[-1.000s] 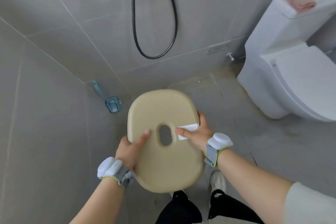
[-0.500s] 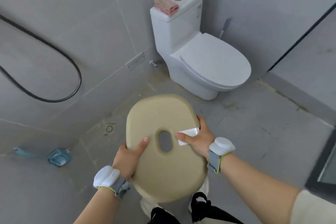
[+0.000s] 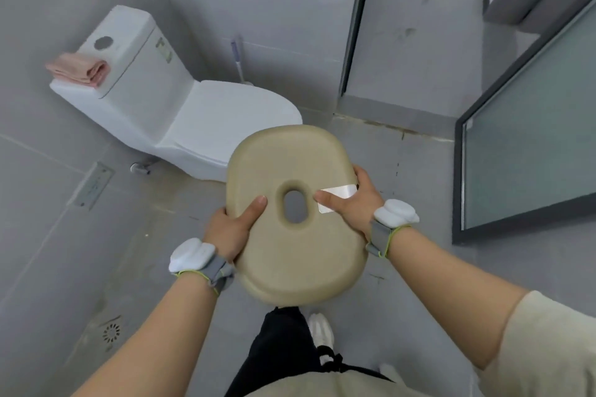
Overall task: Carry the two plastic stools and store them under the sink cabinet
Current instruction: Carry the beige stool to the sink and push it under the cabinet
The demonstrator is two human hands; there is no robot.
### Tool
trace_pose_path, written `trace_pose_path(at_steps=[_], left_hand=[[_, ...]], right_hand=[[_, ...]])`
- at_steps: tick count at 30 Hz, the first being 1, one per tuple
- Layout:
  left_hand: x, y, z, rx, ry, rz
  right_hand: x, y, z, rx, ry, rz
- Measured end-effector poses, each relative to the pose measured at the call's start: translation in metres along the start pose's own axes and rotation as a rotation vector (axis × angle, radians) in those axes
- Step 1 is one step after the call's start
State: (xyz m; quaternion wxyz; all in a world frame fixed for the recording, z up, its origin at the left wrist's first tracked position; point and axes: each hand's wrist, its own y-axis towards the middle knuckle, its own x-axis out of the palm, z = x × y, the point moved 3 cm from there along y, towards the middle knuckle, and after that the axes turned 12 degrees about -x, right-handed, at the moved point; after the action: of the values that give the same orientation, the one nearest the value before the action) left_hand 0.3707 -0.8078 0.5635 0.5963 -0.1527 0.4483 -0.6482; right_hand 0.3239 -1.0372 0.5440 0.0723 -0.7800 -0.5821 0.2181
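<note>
Both hands hold one beige stool [image 3: 296, 229] in the center of the frame: our left hand [image 3: 227, 230] and right hand [image 3: 351, 203] clasp its opposite edges, thumbs pressed on the seat top. A white toilet [image 3: 180, 113] stands upper left.
</note>
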Motion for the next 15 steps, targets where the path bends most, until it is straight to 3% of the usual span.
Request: trace_pose_path(at_steps=[15], left_hand=[[0.128,0.095,0.205,0.132,0.305,-0.21]], right_hand=[[-0.131,0.143,-0.021,0.083,0.12,0.306]])
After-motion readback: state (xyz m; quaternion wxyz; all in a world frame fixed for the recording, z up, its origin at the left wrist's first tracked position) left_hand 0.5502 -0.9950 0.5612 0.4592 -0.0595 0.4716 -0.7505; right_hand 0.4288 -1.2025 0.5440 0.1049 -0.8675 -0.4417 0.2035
